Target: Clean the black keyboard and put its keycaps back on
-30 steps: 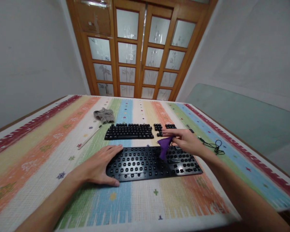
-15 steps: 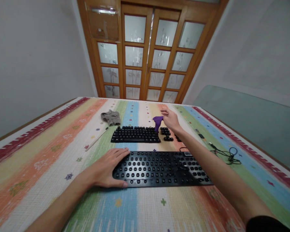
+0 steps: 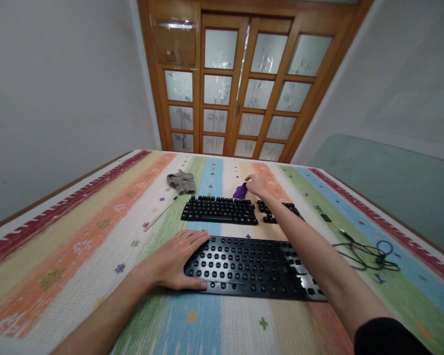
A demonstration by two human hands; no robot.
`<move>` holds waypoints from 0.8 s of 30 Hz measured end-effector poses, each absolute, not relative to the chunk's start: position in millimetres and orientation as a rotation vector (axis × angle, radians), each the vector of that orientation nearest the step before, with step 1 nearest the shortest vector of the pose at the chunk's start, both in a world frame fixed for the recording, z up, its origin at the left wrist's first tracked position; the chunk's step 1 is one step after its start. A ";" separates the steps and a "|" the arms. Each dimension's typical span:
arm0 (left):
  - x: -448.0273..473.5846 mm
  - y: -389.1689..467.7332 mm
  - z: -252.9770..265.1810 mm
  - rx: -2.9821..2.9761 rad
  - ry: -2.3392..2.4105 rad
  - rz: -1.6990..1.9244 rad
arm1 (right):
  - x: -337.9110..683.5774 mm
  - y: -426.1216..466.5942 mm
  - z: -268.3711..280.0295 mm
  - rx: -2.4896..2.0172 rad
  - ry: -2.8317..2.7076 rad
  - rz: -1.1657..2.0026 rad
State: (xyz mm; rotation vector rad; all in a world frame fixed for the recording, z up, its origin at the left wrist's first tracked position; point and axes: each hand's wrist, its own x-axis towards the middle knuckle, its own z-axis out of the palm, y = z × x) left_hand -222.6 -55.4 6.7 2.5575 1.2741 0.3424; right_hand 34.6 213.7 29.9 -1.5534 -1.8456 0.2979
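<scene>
Left hand (image 3: pixel 177 261) clasps the keyboard (image 3: pixel 240 266) between thumb and fingers. Right hand (image 3: pixel 257 184) adjoins the cloth (image 3: pixel 240 191); finger closure indeterminable.

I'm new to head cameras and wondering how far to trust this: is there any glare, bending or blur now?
Head view: pale glare on the keyboard base between its key posts; head view: the paned doors fan out toward the top, a slanted, stretched-looking perspective; head view: the lettering on the keycaps is too small and soft to read.
</scene>
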 end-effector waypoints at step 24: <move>-217.0 -54.3 11.7 2.647 1.327 0.355 | 88.9 -34.5 11.9 -0.510 -2.427 0.491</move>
